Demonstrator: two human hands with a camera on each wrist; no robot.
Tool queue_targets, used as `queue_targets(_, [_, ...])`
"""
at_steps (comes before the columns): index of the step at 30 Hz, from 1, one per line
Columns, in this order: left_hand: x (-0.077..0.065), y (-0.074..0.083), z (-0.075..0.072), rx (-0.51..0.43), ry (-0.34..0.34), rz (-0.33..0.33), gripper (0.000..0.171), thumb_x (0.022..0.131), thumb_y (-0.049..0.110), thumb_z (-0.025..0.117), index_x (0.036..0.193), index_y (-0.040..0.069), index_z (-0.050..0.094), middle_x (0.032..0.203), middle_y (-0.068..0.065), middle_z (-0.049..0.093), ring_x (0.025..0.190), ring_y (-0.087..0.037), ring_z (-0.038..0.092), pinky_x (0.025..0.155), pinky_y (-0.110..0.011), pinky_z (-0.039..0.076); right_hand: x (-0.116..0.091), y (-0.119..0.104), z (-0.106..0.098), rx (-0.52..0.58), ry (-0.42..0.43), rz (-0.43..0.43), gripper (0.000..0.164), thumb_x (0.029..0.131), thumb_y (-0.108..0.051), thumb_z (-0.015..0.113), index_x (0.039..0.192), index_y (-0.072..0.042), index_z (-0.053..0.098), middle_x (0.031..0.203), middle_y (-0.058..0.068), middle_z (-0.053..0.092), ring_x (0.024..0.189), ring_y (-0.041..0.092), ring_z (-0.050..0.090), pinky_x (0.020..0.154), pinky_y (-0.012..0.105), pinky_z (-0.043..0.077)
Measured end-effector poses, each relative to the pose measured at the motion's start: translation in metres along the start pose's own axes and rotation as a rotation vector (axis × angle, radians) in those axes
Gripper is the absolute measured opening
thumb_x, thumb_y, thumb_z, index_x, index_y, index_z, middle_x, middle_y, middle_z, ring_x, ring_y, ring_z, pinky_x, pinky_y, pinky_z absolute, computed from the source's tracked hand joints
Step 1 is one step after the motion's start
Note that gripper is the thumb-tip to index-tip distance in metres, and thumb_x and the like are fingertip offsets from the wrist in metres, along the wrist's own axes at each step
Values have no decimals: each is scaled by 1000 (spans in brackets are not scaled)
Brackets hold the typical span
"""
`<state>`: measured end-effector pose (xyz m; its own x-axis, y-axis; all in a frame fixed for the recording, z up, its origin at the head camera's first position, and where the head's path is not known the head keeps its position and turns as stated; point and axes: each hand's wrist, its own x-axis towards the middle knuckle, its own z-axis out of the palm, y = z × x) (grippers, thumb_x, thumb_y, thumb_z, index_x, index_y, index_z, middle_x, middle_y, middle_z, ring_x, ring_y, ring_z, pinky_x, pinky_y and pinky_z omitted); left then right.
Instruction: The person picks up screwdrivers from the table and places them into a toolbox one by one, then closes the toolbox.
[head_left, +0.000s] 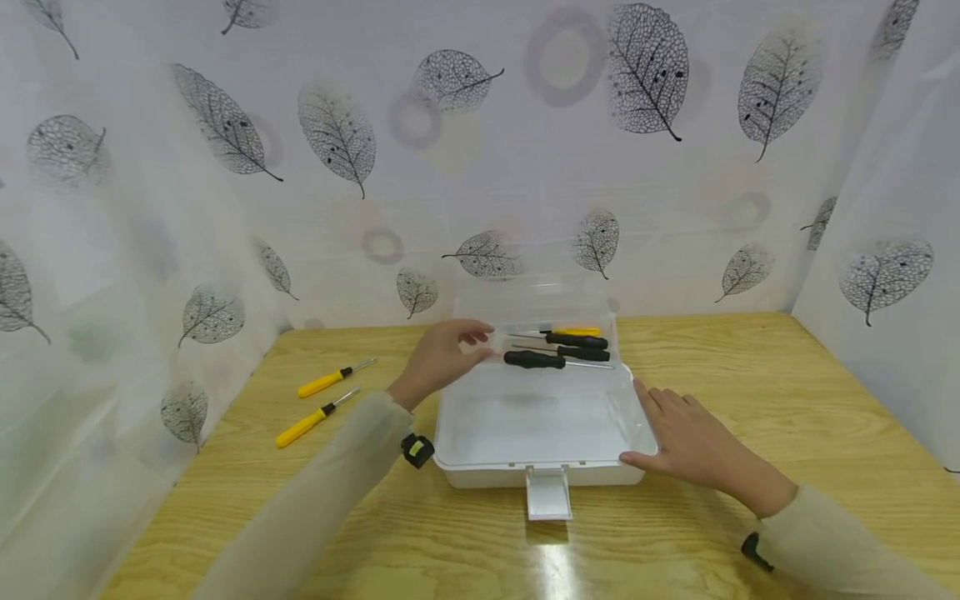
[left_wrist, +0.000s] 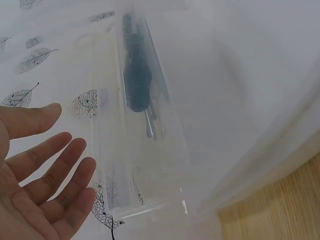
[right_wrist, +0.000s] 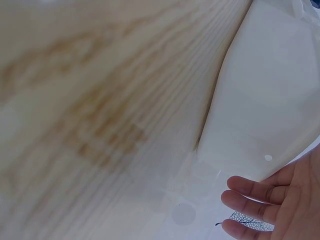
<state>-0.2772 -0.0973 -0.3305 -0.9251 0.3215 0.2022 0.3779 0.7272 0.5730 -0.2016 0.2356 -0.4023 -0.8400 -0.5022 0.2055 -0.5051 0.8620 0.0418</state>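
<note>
A white toolbox sits with its clear lid opened back. Screwdrivers with dark handles and a yellow handle lie in the lid. At the lid's left edge is my left hand, fingers loosely bent and holding nothing. In the left wrist view its fingers are spread beside the translucent lid, through which a dark handle shows. My right hand rests against the box's right side, thumb at the front corner. Its fingers extend loosely along the white wall.
Two yellow-handled screwdrivers, one farther and one nearer, lie on the wooden table left of the box. The front latch hangs down. A leaf-patterned curtain stands behind and at both sides.
</note>
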Motion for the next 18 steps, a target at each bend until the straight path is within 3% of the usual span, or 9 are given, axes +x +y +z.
queue_targets(8, [-8,-18,-14,20,53,20,36,87,24,67,120,11,63,109,-6,69,101,-24,63,92,-39,49,0,0,1,2,9,-4,102,76,-66,60,136,13,36,113,25,60,102,35,58,82,48,48])
queue_targets(18, [-17,-36,-34,-4,126,-14,36,85,20,68,119,8,64,107,-12,69,101,-28,62,94,-44,48,0,1,2,-4,-5,6,102,76,-66,59,136,13,36,113,25,59,103,36,58,83,48,48])
